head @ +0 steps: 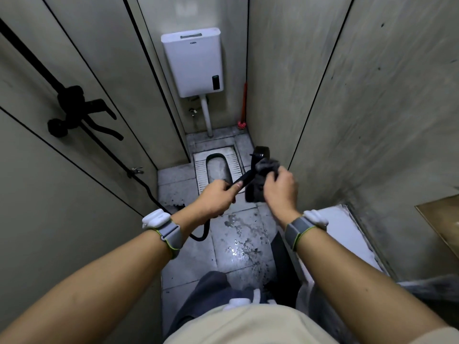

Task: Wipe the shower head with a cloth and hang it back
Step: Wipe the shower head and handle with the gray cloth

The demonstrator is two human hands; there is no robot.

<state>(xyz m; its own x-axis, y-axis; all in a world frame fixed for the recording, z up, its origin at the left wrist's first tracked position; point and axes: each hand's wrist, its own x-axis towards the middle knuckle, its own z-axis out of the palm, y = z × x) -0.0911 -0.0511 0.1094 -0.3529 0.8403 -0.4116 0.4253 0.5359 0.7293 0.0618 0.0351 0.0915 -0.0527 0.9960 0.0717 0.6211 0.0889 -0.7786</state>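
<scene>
— Being gripped by the left hand (pixel 215 197) is the black shower head (pixel 258 157), with the fingers curled fully shut around its handle; the head end is being held up and away, over the floor just right of the squat pan (pixel 218 167).

— And the cloth?

— A dark cloth (pixel 260 178) is being pressed against the shower head's neck by the right hand (pixel 280 189). The fingers are being closed over the bunched fabric, part of which is hanging below the palm.

— Is anything being held in the squat pan?

— Its basin is being shown dark; whether water is standing in it cannot be told. A black hose (pixel 201 232) is being trailed from under the left hand down to the wet floor tiles (pixel 236 234) and along to the left wall.

— What is being seen on that wall?

— A black mixer fitting (pixel 74 110) is being carried on a black bar. A white cistern (pixel 192 62) is being mounted on the far wall, and a red brush (pixel 244 108) is being propped in the corner beside it.
</scene>
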